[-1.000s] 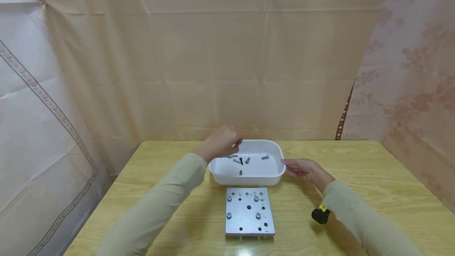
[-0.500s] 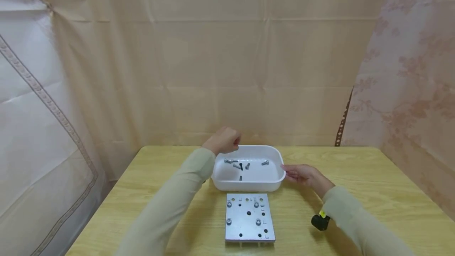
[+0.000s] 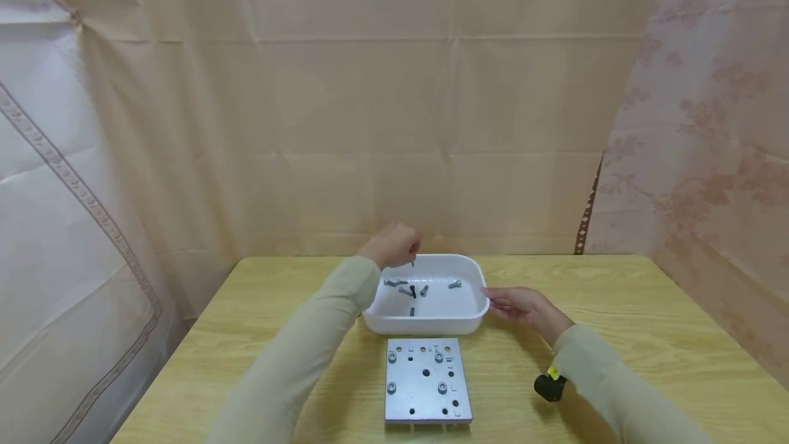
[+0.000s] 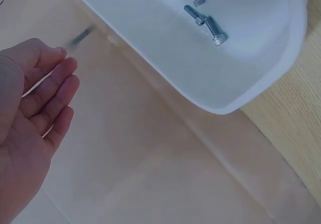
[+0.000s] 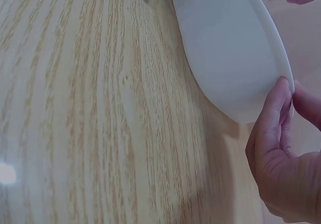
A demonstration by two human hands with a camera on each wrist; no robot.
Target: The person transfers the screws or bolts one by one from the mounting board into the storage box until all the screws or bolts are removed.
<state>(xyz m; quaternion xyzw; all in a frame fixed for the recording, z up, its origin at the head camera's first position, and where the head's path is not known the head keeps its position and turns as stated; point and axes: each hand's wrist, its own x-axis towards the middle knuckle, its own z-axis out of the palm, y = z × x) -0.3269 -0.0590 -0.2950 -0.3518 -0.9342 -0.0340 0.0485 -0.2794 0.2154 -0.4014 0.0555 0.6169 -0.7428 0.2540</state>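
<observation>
My left hand [image 3: 392, 245] is above the far left edge of a white plastic tray [image 3: 425, 325]. Its thumb and fingertips pinch a small screw [image 4: 82, 35], which looks blurred in the left wrist view and points away from the fingers. Several socket-head screws lie loose on the tray's floor, among them a black screw [image 3: 414, 291] and a silver screw [image 3: 455, 284] on the right side. With thumb and fingers, my right hand [image 5: 286, 158] grips the tray's right rim. In front of the tray lies a silver metal plate [image 3: 425, 392] with holes and several screws standing in it.
The wooden table [image 3: 518, 348] ends at a beige curtain [image 3: 345, 122] behind the tray. A black object with a yellow part [image 3: 550, 386] shows by my right wrist.
A small screw now shows below my left fingertips, where none was visible before. The right hand keeps its grip on the rim. The head view has shifted slightly.
</observation>
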